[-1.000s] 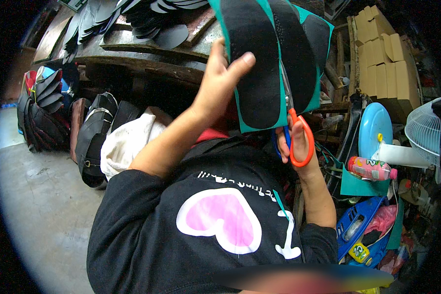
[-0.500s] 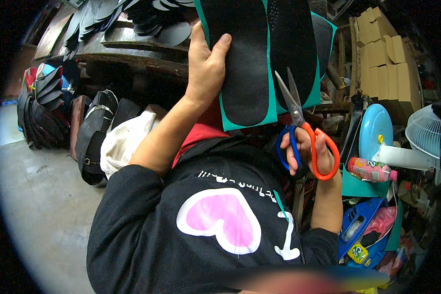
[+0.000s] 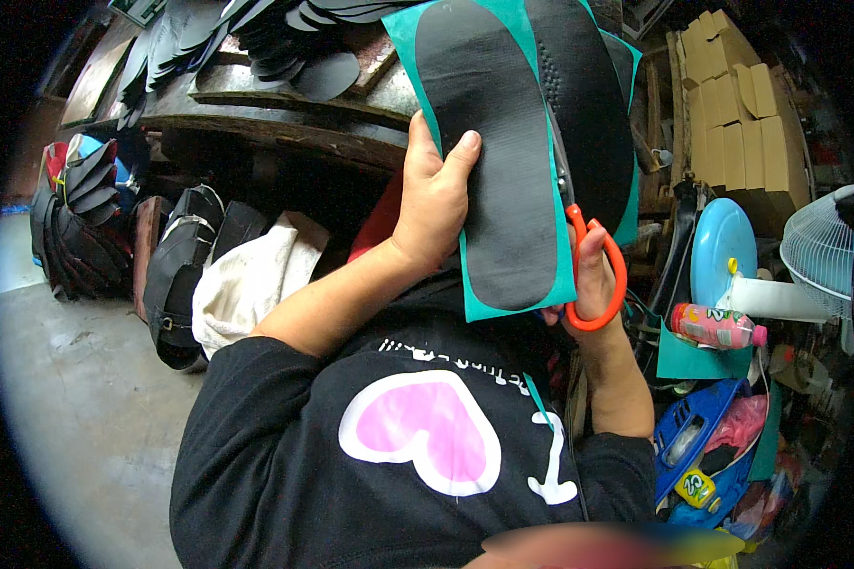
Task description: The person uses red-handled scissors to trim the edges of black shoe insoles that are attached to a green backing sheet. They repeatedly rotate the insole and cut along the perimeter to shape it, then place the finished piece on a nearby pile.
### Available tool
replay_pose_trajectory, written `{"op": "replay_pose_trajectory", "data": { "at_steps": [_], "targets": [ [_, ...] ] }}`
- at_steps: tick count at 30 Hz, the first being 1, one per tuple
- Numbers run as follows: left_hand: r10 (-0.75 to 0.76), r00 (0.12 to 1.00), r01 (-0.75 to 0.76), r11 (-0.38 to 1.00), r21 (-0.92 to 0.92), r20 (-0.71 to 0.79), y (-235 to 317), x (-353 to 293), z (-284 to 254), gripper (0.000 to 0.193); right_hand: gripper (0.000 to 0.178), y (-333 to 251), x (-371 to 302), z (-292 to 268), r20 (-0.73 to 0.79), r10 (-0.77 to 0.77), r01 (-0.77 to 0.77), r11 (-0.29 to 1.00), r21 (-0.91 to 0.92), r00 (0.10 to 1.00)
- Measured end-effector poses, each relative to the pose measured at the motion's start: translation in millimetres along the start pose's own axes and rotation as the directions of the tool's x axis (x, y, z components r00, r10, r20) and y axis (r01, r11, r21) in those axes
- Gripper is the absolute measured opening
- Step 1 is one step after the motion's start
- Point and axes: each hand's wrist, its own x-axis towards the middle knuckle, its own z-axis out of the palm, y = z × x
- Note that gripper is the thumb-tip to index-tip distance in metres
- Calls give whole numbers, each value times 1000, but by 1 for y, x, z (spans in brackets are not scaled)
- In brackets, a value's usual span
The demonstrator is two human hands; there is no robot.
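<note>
My left hand [image 3: 429,211] grips a teal sheet [image 3: 403,36] by its left edge, thumb in front and the other fingers hidden behind. On the sheet lies a long black sole-shaped piece [image 3: 503,180], tilted slightly. Behind it to the right is another black sole piece [image 3: 593,114] with teal edges. My right hand [image 3: 590,289] is closed round scissors [image 3: 619,280]; their orange handle loop shows, while the blue one is hidden behind the sheet. The blades lie along the right edge of the front sheet, their tips hard to make out against the black.
Stacked dark sole pieces [image 3: 327,74] lie on a wooden bench [image 3: 285,128] beyond my left arm. Cardboard boxes [image 3: 731,142], a blue round stool seat [image 3: 721,248], a white fan [image 3: 816,248] and a pink bottle [image 3: 714,325] stand at right. A white cloth [image 3: 251,284] hangs at left.
My left hand has brought the sheet lower, nearer and to the right. The scissors, earlier apart from the sheet with parted blades in view, now lie against its right edge with blades closer together.
</note>
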Motion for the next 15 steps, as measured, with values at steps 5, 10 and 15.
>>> {"op": "replay_pose_trajectory", "data": {
  "at_steps": [5,10,15],
  "targets": [
    [-154,985,163,977,-135,71,8,0,1,37,84,-12,18,-13,10,-17,18,996,-84,1000],
    [-117,992,121,989,-87,54,10,-3,6,38,82,-16,27,-11,-2,-77,77,993,-92,997],
    [-167,985,170,976,-134,33,11,0,6,35,80,-19,30,-15,-3,-86,84,988,-128,996]
  ]
}}
